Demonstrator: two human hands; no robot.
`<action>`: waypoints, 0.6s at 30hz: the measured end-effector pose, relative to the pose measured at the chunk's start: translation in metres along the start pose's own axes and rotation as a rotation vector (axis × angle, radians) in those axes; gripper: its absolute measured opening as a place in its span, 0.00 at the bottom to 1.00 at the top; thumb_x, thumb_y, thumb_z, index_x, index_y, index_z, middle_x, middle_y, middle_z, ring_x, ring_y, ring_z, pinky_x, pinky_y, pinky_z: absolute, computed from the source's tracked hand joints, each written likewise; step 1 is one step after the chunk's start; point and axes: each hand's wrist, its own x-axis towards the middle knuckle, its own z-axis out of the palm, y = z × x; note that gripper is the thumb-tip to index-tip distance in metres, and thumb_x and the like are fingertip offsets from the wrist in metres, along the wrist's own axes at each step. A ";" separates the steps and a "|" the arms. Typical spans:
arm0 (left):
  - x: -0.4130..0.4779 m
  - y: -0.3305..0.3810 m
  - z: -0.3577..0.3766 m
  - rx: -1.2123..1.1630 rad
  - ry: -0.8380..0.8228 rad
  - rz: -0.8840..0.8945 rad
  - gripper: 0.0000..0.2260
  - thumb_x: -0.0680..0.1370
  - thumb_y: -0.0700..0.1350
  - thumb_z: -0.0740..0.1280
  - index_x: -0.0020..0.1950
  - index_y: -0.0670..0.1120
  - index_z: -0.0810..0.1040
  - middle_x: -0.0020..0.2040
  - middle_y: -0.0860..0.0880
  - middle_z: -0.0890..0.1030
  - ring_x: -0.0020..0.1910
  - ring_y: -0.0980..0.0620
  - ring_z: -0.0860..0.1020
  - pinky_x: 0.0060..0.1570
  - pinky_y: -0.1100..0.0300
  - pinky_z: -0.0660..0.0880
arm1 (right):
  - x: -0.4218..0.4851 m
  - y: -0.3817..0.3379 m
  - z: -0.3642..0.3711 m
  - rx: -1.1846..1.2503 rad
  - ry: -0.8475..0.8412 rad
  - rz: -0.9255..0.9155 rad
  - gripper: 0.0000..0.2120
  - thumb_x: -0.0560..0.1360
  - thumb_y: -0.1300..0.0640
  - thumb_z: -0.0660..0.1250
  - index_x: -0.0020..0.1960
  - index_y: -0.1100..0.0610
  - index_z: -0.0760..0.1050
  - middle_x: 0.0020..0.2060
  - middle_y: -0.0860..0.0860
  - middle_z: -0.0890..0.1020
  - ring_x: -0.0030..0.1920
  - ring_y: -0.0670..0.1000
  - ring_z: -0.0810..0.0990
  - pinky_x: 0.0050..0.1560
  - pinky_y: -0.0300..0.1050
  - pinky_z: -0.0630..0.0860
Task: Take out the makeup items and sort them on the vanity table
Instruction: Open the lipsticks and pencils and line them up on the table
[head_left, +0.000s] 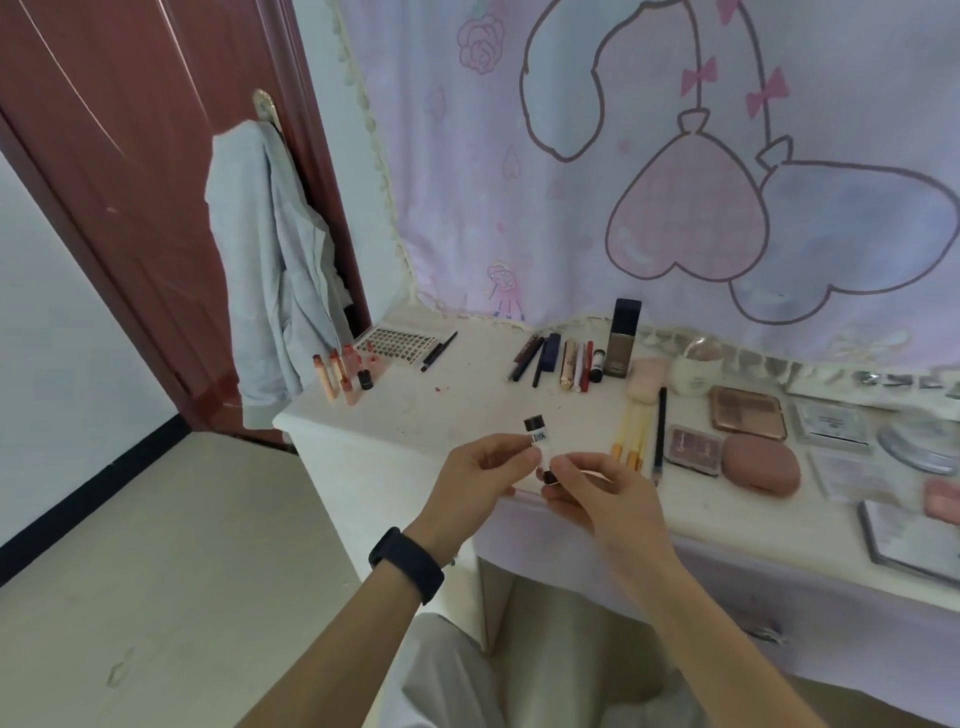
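Makeup tube (539, 442), white label and dark cap, sits above the table's (467, 402) front edge. Left grip (478, 478) pinches its middle, right grip (602, 499) pinches its lower end.

The white vanity table (467, 408) carries lipsticks (340, 374), pencils (535, 358) and palettes (748, 413) (in separate clusters).

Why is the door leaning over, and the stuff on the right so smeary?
Head view: the wide-angle lens tilts the door; flat cases at the right edge are blurred, while the small tube pinched by the left hand and right hand is sharper; soft light, faint shadows.
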 end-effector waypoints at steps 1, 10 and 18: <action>-0.001 -0.001 0.003 -0.009 -0.004 -0.003 0.09 0.78 0.47 0.71 0.57 0.48 0.83 0.49 0.53 0.86 0.53 0.55 0.82 0.52 0.58 0.80 | -0.001 -0.001 -0.004 -0.032 -0.004 -0.009 0.06 0.76 0.59 0.73 0.51 0.60 0.83 0.42 0.56 0.87 0.45 0.55 0.87 0.45 0.40 0.83; -0.010 0.006 0.009 0.320 -0.088 0.163 0.06 0.81 0.50 0.66 0.57 0.52 0.79 0.48 0.56 0.84 0.49 0.59 0.80 0.53 0.65 0.75 | -0.001 -0.032 -0.020 -0.619 -0.059 -0.108 0.22 0.78 0.34 0.61 0.48 0.52 0.78 0.35 0.49 0.85 0.25 0.46 0.76 0.30 0.38 0.74; -0.021 0.000 0.014 0.711 0.107 0.433 0.18 0.84 0.56 0.48 0.46 0.47 0.70 0.32 0.55 0.70 0.28 0.54 0.68 0.30 0.64 0.64 | 0.000 -0.027 0.000 -0.673 -0.232 -0.070 0.26 0.83 0.38 0.54 0.35 0.55 0.68 0.25 0.47 0.68 0.25 0.48 0.66 0.30 0.44 0.67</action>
